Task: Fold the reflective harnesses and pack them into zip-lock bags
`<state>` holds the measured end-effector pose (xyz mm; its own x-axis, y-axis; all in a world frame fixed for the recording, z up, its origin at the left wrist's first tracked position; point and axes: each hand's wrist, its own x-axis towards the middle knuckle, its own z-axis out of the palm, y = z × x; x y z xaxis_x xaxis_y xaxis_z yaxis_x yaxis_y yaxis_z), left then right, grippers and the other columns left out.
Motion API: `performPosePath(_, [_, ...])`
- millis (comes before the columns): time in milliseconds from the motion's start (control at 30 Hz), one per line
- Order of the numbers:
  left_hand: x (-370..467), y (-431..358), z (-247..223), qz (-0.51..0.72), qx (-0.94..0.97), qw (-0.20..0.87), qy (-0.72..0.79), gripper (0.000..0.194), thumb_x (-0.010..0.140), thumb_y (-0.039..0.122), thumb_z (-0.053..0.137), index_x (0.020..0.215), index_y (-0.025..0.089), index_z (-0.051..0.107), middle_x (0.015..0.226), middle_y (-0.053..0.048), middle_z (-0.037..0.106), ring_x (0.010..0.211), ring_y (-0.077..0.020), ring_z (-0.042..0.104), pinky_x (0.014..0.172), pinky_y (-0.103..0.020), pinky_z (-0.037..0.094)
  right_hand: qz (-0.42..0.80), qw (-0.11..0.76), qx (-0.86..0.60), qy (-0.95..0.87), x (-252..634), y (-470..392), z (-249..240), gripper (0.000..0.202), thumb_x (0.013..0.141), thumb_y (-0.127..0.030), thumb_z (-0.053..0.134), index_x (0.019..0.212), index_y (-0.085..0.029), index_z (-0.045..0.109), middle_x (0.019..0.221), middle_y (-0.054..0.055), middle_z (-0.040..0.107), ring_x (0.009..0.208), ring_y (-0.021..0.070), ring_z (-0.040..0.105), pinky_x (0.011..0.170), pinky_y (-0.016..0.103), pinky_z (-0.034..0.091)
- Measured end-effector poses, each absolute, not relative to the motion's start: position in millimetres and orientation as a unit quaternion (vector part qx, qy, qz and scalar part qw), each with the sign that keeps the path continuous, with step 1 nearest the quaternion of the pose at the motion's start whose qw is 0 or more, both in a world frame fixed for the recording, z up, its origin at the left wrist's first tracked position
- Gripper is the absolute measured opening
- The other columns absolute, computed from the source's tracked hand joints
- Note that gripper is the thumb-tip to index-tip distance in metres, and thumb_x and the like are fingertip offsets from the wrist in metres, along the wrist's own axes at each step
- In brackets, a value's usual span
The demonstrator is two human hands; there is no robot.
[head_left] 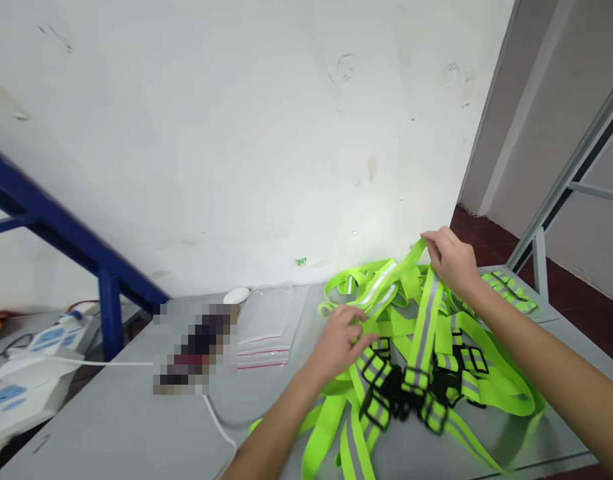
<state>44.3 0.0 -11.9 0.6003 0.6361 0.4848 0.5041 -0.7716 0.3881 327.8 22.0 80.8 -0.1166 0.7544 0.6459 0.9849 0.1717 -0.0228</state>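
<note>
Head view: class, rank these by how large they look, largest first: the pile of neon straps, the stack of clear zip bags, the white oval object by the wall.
1. Pile of neon straps, by far the largest.
2. Stack of clear zip bags.
3. White oval object, smallest, though it lies farthest from the camera.

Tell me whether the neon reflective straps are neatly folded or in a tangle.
Tangled: the reflective straps lie in a loose heap, loops crossing; right hand lifts one strap, left hand rests on the pile.
</note>
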Motion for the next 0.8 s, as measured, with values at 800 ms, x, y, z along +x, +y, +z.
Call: performPosePath(800, [59,-22,18,0.224,0.914,0.084,0.328,0.022,0.090,0.044,0.057,0.089,0.022,0.062,0.124,-0.004,0.059,0.117,-0.0244,0.049,0.110,-0.050,0.028,0.115,0.157,-0.505,-0.841,257,-66,-21,0.036,0.081,-0.029,0.065,0.115,-0.019,0.055,0.109,0.008,0.060,0.102,0.0285,0.051,0.086,0.043,0.042])
